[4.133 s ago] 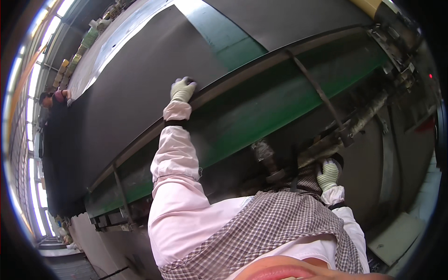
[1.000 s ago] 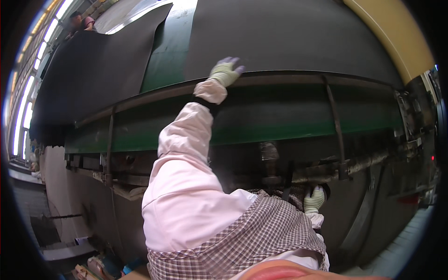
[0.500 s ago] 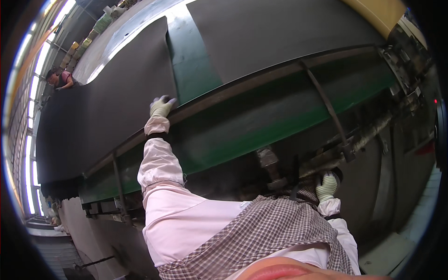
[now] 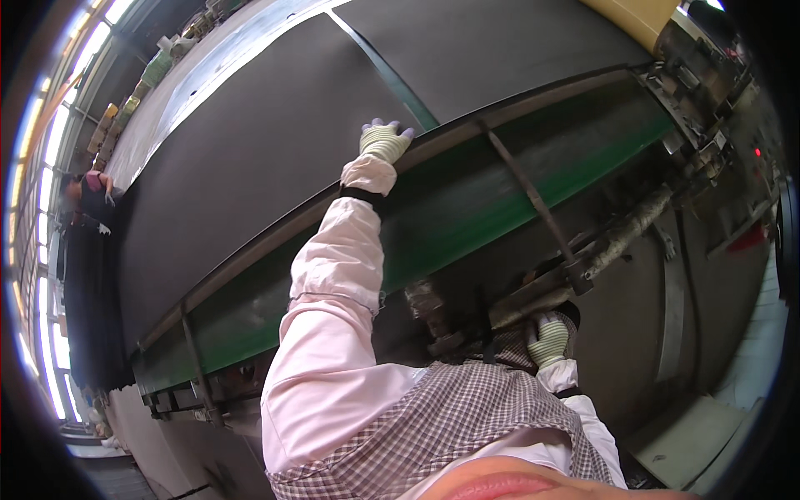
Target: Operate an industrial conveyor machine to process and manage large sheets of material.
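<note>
My left hand (image 4: 385, 142), in a pale striped glove with purple-grey fingertips, lies on a wide dark grey sheet (image 4: 250, 158) with its fingers apart. It rests close to the sheet's near right corner, next to the gap before a second dark sheet (image 4: 500, 50). Both sheets lie flat on a green conveyor belt (image 4: 400, 92), which shows as a narrow strip between them. My right hand (image 4: 548, 339), gloved the same way, is low beside my checked apron (image 4: 417, 417); its fingertips are too hidden to read.
A metal rail (image 4: 450, 129) runs along the conveyor's near side, with a slanting bar (image 4: 525, 183) below it. Machine parts (image 4: 692, 100) and a yellow housing (image 4: 637, 21) stand at the right. Another person (image 4: 90, 196) is at the far left end, beside hanging dark material (image 4: 96, 308).
My left hand and the left sheet have moved right, narrowing the green gap between the sheets. The other person has straightened up somewhat. My right hand stays low by the apron.
</note>
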